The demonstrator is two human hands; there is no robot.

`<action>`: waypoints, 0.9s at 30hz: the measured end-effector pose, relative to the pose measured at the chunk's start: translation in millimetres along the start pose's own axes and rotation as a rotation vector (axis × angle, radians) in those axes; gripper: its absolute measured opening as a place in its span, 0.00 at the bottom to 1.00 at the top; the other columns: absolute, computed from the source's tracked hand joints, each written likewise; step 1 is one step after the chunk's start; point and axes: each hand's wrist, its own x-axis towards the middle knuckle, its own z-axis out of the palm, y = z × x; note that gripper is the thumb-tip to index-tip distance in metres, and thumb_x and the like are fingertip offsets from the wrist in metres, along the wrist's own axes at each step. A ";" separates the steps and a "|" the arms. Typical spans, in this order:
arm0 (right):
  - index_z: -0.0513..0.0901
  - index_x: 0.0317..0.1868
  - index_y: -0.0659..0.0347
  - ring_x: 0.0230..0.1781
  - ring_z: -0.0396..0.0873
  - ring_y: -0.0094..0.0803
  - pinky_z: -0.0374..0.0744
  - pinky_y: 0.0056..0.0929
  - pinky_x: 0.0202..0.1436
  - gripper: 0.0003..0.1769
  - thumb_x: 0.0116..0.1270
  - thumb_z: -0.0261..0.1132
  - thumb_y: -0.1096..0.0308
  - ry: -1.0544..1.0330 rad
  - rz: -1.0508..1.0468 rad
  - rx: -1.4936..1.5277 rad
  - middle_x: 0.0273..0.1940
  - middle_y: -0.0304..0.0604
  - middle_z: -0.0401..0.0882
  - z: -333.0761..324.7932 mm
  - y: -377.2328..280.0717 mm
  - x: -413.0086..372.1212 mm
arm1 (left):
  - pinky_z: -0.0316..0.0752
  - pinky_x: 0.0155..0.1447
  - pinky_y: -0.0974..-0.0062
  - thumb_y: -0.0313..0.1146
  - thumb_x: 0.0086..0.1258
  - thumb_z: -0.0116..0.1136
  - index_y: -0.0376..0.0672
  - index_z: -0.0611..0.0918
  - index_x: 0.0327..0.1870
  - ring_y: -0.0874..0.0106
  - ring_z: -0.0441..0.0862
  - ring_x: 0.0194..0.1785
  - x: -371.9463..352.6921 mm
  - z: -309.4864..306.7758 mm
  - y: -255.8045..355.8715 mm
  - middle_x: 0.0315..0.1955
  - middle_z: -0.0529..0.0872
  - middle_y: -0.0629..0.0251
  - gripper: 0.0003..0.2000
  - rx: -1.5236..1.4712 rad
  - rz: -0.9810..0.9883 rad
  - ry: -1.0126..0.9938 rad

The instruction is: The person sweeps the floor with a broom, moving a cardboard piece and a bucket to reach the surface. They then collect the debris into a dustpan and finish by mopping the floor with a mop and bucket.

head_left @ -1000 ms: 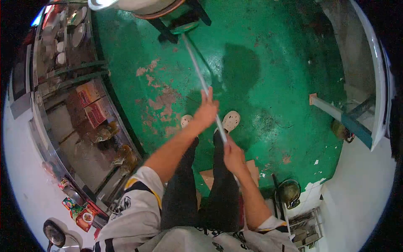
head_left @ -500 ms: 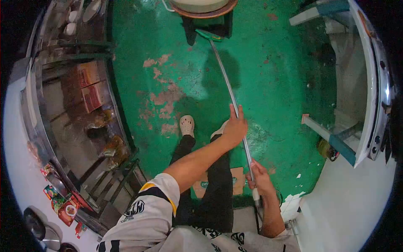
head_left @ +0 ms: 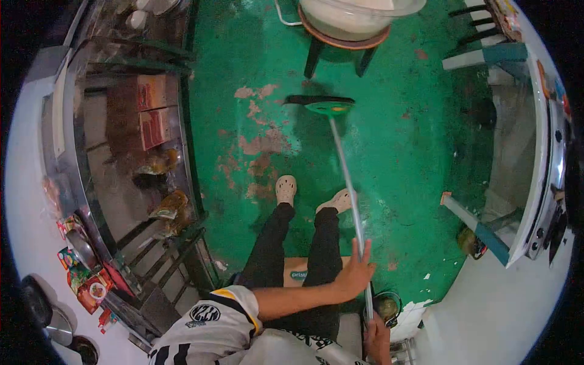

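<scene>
A long metal pole (head_left: 347,173) slants across the green floor, with a green broom head (head_left: 331,107) and dark bristles at its far end. The head lies on the floor in front of a round stool. My left hand (head_left: 356,272) holds the pole at mid-length, some fingers extended along it. Lower down, near the bottom edge, my right hand (head_left: 378,336) is wrapped round the pole's near end.
A stool (head_left: 344,40) bears a large clear basin (head_left: 365,18) at the top. Metal shelving (head_left: 182,134) with boxes stands left. A white-topped table with legs (head_left: 477,228) is at right. Cardboard (head_left: 295,264) lies under my legs.
The broom head has come away from under the stool, nearer to my feet. Both hands have moved down toward my body with the pole. The view has shifted, showing more of the basin.
</scene>
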 end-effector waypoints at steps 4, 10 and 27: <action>0.67 0.64 0.56 0.18 0.74 0.43 0.75 0.36 0.27 0.22 0.69 0.47 0.68 -0.060 -0.092 -0.092 0.22 0.53 0.75 14.8 -73.6 23.2 | 0.60 0.65 0.47 0.26 0.62 0.49 0.33 0.76 0.34 0.23 0.38 0.64 -35.0 -16.6 -49.4 0.65 0.43 0.28 0.06 -0.148 -0.208 0.096; 0.56 0.67 0.61 0.30 0.77 0.60 0.75 0.54 0.35 0.28 0.67 0.47 0.67 -0.176 -0.415 -0.200 0.30 0.63 0.78 126.6 -224.6 198.5 | 0.68 0.57 0.60 0.26 0.63 0.48 0.39 0.57 0.62 0.50 0.64 0.56 -26.9 -76.1 -310.8 0.62 0.57 0.39 0.26 0.312 -0.292 0.583; 0.70 0.62 0.56 0.18 0.75 0.51 0.72 0.45 0.23 0.23 0.65 0.54 0.67 0.094 -0.290 -0.364 0.20 0.59 0.73 33.7 -104.5 133.3 | 0.69 0.59 0.50 0.30 0.65 0.50 0.35 0.74 0.44 0.41 0.56 0.65 26.0 16.4 -135.8 0.65 0.48 0.35 0.10 -0.693 -0.462 0.645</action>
